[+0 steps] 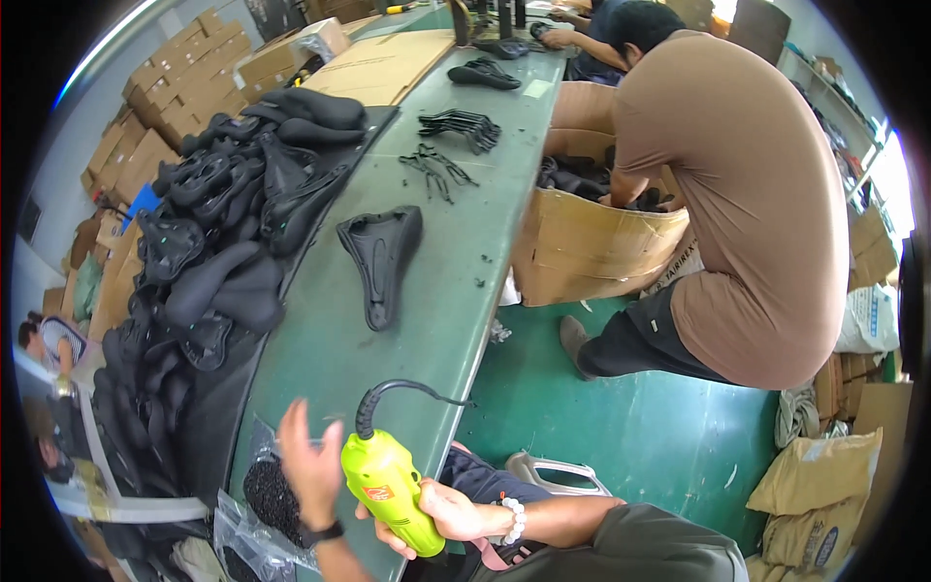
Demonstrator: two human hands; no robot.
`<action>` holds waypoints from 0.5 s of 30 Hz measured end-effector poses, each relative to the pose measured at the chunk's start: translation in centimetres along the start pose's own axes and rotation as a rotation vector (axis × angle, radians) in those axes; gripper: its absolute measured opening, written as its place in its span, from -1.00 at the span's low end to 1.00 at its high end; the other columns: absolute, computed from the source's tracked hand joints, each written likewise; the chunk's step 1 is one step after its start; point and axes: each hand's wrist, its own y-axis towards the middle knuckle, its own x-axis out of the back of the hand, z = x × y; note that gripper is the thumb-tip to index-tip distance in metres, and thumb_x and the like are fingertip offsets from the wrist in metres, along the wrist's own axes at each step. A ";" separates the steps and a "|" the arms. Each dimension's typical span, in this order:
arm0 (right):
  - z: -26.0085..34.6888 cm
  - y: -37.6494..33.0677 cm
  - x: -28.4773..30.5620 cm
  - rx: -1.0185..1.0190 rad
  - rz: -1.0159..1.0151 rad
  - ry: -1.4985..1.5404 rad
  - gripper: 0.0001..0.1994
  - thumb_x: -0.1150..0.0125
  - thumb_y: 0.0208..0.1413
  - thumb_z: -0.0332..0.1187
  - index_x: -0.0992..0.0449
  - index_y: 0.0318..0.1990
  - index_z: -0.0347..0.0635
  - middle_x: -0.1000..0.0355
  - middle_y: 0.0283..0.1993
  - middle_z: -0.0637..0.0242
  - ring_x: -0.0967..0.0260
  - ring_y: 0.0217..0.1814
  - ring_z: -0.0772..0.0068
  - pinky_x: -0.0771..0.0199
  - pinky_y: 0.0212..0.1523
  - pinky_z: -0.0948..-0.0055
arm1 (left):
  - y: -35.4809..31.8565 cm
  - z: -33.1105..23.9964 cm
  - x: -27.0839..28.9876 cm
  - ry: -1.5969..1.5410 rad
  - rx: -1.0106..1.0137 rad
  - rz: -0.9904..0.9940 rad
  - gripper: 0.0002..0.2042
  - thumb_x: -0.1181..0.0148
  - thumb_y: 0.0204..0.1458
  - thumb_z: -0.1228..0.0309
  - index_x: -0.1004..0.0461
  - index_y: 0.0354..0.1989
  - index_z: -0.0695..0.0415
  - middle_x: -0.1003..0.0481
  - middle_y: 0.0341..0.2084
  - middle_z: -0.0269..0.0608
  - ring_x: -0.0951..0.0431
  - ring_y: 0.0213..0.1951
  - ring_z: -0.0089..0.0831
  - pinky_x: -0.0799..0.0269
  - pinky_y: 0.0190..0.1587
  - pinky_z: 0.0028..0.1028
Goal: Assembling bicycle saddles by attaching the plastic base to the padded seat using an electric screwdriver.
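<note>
Closest of all, a lime-green power tool (376, 477) is gripped in the right hand (448, 512), its fingers closed round the lower body, out over the near edge of the tabletop (315, 335). The cord (398, 383) is carried off the far end and over the edge, so the working end is presumably pointed back towards the wearer. And the left hand (312, 470)! Raised, blurred, fingers loosely spread, nothing seen in it; it is held just beside the tool's corded end, though whether contact is made cannot be told.

Below that hand, small black pieces (272, 497) are kept in clear plastic, probably so that they can be reached easily without being scattered.

Now up the tabletop: a single black saddle (381, 262) is laid alone, hollow underside up, its nose towards the wearer; its inner side is thus left exposed. To the left, a heap of black saddles (228, 194) is piled on a dark sheet, perhaps to spare the covers from scuffs.

Farther along, black metal brackets (461, 128) are bunched together, within reach by the look of it, with thinner black parts (438, 173) strewn nearby. Beyond, a large carton (601, 247) is being leaned into by a brown-shirted co-worker (732, 194).
</note>
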 end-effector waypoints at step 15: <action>-2.1 0.9 0.0 -0.098 0.030 -0.119 -0.31 0.14 0.27 0.21 -0.19 0.23 -0.28 -0.33 -0.34 0.35 -0.34 -0.42 0.58 -0.37 -0.34 0.55 | -12.4 10.8 9.7 0.608 0.206 0.109 -0.76 -0.04 0.20 0.27 -0.52 -0.29 0.20 -0.48 -0.39 0.05 -0.45 -0.24 0.05 -0.35 -0.16 -0.10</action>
